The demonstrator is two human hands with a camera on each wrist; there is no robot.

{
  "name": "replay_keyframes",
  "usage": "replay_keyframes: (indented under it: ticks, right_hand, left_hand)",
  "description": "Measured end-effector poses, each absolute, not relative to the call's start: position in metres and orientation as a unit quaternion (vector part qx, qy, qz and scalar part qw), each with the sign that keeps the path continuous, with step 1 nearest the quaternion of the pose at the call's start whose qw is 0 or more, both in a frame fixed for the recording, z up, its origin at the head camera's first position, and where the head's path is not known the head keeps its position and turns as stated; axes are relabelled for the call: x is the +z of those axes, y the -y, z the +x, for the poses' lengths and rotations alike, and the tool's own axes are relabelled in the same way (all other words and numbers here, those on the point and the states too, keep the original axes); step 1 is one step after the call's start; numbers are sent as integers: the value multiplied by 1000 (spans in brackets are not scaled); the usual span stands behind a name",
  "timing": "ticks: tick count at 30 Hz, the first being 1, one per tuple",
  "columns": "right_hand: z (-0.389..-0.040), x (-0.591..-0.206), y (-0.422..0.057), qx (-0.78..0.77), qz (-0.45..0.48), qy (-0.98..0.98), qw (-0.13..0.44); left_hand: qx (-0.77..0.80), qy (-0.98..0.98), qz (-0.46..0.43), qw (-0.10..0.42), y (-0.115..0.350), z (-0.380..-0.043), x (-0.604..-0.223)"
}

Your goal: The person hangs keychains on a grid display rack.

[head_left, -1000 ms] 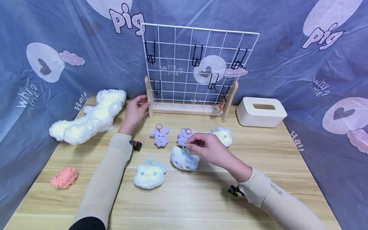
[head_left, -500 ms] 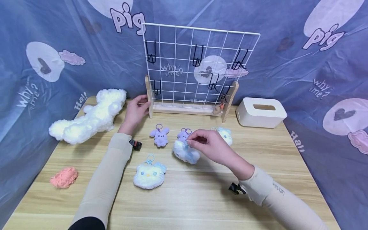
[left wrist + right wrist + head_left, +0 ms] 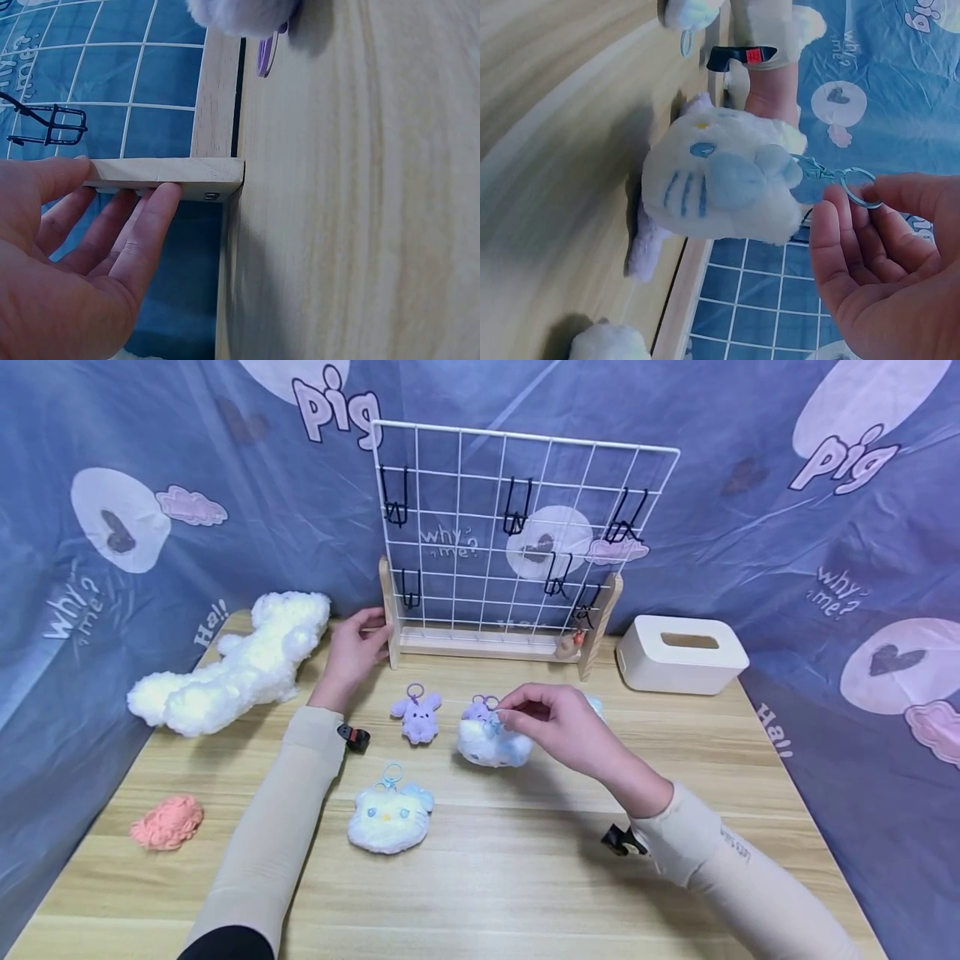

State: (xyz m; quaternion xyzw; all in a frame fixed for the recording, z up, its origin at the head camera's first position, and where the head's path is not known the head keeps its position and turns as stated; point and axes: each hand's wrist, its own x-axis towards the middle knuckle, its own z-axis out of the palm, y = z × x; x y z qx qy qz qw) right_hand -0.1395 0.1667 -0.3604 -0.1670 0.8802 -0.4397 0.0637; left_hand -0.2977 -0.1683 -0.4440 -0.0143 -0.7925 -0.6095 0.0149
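Two hands | right hand (image 3: 558, 731) pinches cat plush (image 3: 491, 745) ring (lifted) | left hand (image 3: 352, 653) grips rack foot (image 3: 169, 177)

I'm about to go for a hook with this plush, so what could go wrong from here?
1. The right hand pinches only the thin blue key ring, so the white cat plush dangles and may swing or slip off.
2. The black hooks are narrow and the plush may hide the ring.
3. The left hand holds only one wooden foot of the grid rack; pushing could tip it.
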Motion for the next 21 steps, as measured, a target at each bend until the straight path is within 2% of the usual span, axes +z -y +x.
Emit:
replay_keyframes:
  ticks: [21]
  right_hand:
    - [-157, -341, -187, -465, -137, -873, 49]
  left_hand:
    - [-605, 795, -19, 21, 168, -298, -445]
